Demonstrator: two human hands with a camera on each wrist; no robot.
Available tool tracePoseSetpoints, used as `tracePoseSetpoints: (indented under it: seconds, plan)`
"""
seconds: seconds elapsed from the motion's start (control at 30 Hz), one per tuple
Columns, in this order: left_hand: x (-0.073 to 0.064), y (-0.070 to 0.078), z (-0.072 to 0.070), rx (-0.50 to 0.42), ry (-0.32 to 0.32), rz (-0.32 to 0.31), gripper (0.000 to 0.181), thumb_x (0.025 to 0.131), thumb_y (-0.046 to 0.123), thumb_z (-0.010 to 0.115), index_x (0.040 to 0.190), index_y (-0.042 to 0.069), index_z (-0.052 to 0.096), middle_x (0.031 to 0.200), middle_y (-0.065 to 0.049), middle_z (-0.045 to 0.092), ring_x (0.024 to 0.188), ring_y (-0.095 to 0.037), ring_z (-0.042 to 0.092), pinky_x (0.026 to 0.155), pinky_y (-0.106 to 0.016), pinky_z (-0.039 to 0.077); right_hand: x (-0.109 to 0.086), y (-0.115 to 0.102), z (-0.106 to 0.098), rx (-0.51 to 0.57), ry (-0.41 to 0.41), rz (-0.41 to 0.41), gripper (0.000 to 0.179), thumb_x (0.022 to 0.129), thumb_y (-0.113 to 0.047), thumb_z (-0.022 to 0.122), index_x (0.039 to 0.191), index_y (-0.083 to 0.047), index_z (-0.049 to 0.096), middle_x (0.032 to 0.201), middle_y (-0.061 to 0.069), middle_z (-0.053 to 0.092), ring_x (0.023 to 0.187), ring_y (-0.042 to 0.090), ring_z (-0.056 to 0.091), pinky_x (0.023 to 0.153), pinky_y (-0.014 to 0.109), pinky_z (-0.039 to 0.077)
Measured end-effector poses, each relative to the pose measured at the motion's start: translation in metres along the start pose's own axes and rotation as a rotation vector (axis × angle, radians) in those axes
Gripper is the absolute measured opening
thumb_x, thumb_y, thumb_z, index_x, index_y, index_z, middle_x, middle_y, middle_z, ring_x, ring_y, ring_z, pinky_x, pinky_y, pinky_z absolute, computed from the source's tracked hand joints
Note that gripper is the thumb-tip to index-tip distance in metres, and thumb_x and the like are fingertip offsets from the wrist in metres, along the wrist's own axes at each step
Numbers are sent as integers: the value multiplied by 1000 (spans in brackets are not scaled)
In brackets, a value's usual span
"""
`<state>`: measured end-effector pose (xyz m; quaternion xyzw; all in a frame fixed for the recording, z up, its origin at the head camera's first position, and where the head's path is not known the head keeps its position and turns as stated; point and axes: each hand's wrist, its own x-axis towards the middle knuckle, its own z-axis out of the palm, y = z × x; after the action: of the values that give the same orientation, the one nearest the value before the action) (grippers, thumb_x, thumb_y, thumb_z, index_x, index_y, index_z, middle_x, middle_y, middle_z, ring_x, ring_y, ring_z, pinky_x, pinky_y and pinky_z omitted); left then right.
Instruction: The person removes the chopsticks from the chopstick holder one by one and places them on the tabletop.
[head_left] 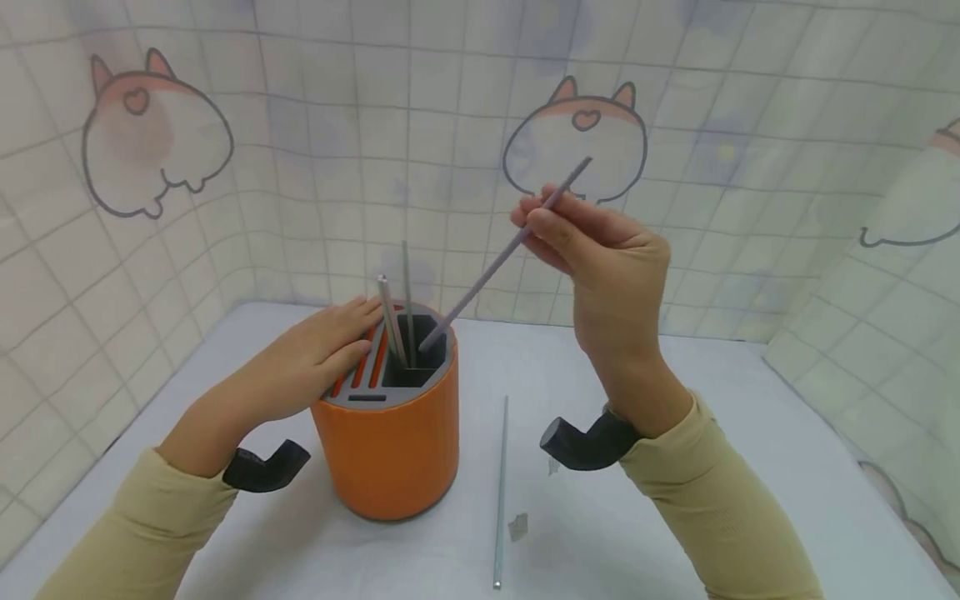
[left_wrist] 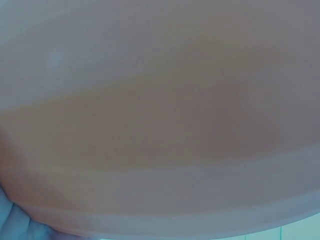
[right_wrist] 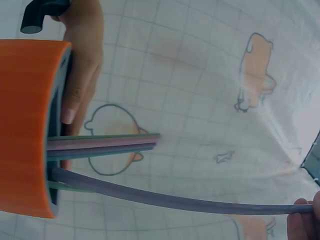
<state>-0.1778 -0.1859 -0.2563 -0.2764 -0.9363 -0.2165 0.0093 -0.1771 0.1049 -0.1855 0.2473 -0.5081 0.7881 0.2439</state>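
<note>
pale rod (head_left: 502,492) loose on white tabletop (head_left: 592,533), nearest | right hand (head_left: 611,262) pinches slim purple rod (head_left: 483,279) near its top, lower end at mouth of orange knife block (head_left: 386,458); likely light, stiff, slick, best held high | block: more slim rods (head_left: 392,318) standing inside | left hand (head_left: 300,367) rests on its top, fingers extended

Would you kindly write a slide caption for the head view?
Right hand pinches a purple stick tilted into the holder; left hand rests atop.

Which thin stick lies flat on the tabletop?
The pale bluish stick, right of the orange holder; the purple stick is in the right hand, the others stand in the holder.
</note>
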Motion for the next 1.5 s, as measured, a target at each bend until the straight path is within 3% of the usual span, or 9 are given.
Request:
tracePoseSetpoints:
  seconds: [0.13, 0.33, 0.57, 1.2, 1.5]
  plan:
    - [1, 0, -1, 3, 5, -2, 54, 107, 34, 38, 157, 13, 31, 166, -11, 23, 154, -38, 16, 123, -63, 15, 7, -23, -5, 134, 93, -75, 19, 82, 14, 71, 100, 8, 75, 86, 14, 78, 83, 26, 77, 79, 39, 61]
    - [-3, -1, 0, 2, -8, -22, 55, 107, 35, 38, 157, 14, 30, 166, -10, 22, 154, -38, 15, 123, -64, 15, 11, -52, -21, 327, 167, -2, 22, 78, 20, 71, 99, 17, 71, 82, 23, 74, 76, 33, 76, 75, 41, 60]
    - [-3, 1, 0, -8, -5, -8, 54, 107, 33, 39, 157, 13, 31, 166, -10, 23, 154, -38, 15, 123, -63, 15, 9, -56, -42, 213, 120, 57, 22, 79, 18, 71, 101, 19, 70, 82, 23, 74, 74, 32, 76, 75, 40, 60]
    - [-2, 1, 1, 0, 3, -5, 54, 107, 33, 39, 157, 14, 31, 166, -10, 24, 154, -37, 16, 123, -62, 15, -3, 17, -95, -184, -58, 578, 7, 87, -9, 75, 92, -11, 80, 87, 1, 79, 84, 12, 77, 81, 23, 60]
    - [-3, 0, 2, -2, -3, -21, 55, 108, 34, 38, 157, 13, 30, 166, -10, 23, 155, -37, 15, 124, -62, 14, -14, 42, -105, -281, -105, 737, 8, 90, -10, 73, 91, -14, 79, 89, -3, 78, 87, 9, 76, 84, 22, 59]
